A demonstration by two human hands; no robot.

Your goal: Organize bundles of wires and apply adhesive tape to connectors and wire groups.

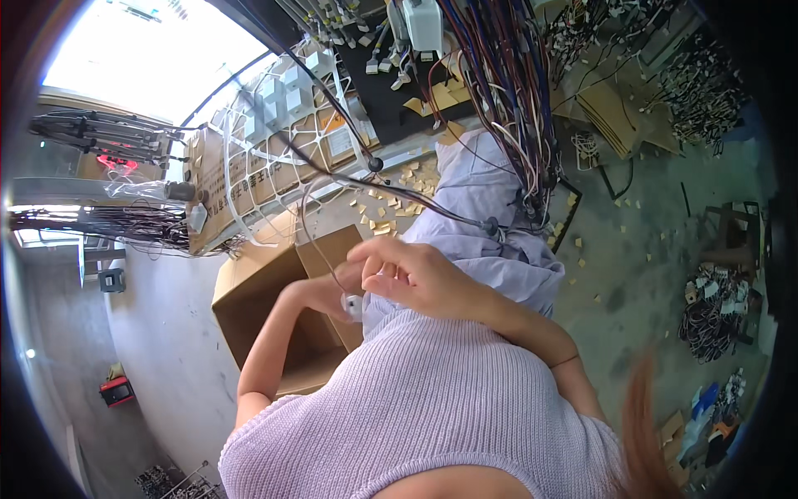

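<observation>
My left hand [318,293] is in front of my waist, partly covered by my right hand. Its fingers are closed around a white plastic connector [354,308] with a thin brown cable [314,237] rising from it. Right above it, my right hand [420,279] has its fingers curled and its thumb pressed in; what it pinches, if anything, is too small to make out. Below and left of my hands stands an open cardboard box [249,287]. Dark cables with a round black grommet [490,225] lie across my lap.
A thick bundle of wires [507,91] hangs over my right leg. White netting [274,137] covers the cardboard-faced bench on the left, beside more dark harnesses [108,224]. Scattered yellow paper bits [386,218] litter the floor. Coiled cables [715,312] are piled at the far right.
</observation>
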